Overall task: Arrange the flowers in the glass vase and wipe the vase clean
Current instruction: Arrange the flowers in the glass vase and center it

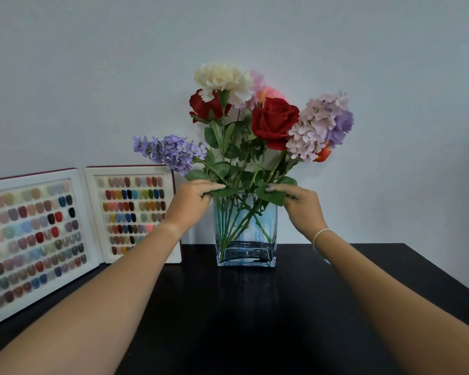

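So, going L to R: two open nail-colour sample boards [38, 236] lean at the far left, against the wall [92, 77], on the dark surface [255, 307], well apart from the job and no part of it. Next, the lilac sprig [168, 151] droops out low and sideways to the left, w/ its stem running back toward the vase mouth. Left hand [192, 198] sits at the left rim, fingers pinched on a leaf or stem there; closed on greenery, not the glass, far as I can tell. Glass vase [246, 228] stands upright mid-surface, near the wall, w/ a bit of water at the bottom and bluish streaks or haze on the front pane. Flowers [255, 117] are all in it already: cream carnation on top, red roses, pink blooms behind, pale hydrangea and a purple head to the right, stems crossing inside the glass. Right hand [301, 204] is at the right rim, fingertips gripping a big leaf that hangs over the edge. Judgement: arranging is mostly done, approx. final tweaks, leaves and that low lilac prob. need tidying. Wiping looks not yet started: no cloth in view, glass looks smeared.
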The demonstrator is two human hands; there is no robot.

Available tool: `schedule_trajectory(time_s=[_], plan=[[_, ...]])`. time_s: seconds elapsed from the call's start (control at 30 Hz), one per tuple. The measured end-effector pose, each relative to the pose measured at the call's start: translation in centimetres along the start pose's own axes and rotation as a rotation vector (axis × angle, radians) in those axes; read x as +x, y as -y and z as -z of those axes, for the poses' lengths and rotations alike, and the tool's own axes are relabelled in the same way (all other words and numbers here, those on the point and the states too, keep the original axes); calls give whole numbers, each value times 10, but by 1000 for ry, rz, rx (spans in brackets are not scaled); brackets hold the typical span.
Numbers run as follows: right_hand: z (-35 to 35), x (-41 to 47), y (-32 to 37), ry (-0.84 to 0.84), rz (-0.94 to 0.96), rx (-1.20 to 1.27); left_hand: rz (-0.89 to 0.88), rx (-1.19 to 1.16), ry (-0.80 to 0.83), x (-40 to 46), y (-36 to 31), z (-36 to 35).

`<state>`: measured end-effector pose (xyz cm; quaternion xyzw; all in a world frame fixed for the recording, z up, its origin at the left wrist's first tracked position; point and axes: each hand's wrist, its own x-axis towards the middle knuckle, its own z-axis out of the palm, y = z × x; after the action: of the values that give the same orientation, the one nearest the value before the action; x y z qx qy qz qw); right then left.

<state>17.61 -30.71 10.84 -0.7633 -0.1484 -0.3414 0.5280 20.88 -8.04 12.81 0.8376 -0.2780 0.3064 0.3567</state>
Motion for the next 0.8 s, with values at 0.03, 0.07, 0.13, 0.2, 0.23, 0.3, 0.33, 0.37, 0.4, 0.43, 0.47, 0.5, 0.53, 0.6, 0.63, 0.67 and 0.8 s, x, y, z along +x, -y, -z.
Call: schedule_trajectory(time_s=[0.03, 0.07, 0.13, 0.2, 0.23, 0.3, 0.33, 0.37, 0.4, 0.43, 0.47, 0.5, 0.53, 0.6, 0.63, 0.67, 0.8], plan=[[0, 0, 1, 5, 9, -9, 0, 4, 7, 0, 0, 0], [0, 0, 2, 4, 19, -17, 0, 8, 14, 1, 0, 0], [-2, 2, 7, 0, 37, -33, -6, 17, 27, 4, -1, 0], [-6, 5, 11, 10, 57, -56, -14, 18, 39, 8, -3, 0], [-8, 6, 11, 18, 61, -64, -13, 17, 48, 10, -4, 0], [-12, 6, 11, 29, 55, -80, -7, 9, 63, 12, -3, 1], [-13, 5, 10, 33, 52, -97, 4, 5, 66, 13, -3, 2], [-14, 4, 8, 38, 54, -121, 22, 5, 68, 13, -2, 3], [-14, 3, 7, 48, 54, -149, 36, 3, 67, 12, 0, 3], [-14, 2, 6, 62, 53, -172, 39, -7, 64, 11, 2, 4], [-14, 2, 6, 80, 56, -194, 39, -21, 65, 10, 3, 4], [-13, 1, 5, 96, 71, -218, 44, -32, 70, 9, 4, 4], [-12, 0, 5, 108, 95, -246, 53, -41, 75, 8, 5, 4], [-8, -3, 4, 113, 138, -286, 59, -51, 71, 6, 8, 4], [-5, -5, 3, 103, 152, -293, 54, -45, 68, 4, 9, 5], [-2, -7, 1, 85, 160, -294, 42, -35, 66, 2, 10, 6], [6, -13, -10, 45, 137, -300, -54, 3, 79, 0, -1, 5]])
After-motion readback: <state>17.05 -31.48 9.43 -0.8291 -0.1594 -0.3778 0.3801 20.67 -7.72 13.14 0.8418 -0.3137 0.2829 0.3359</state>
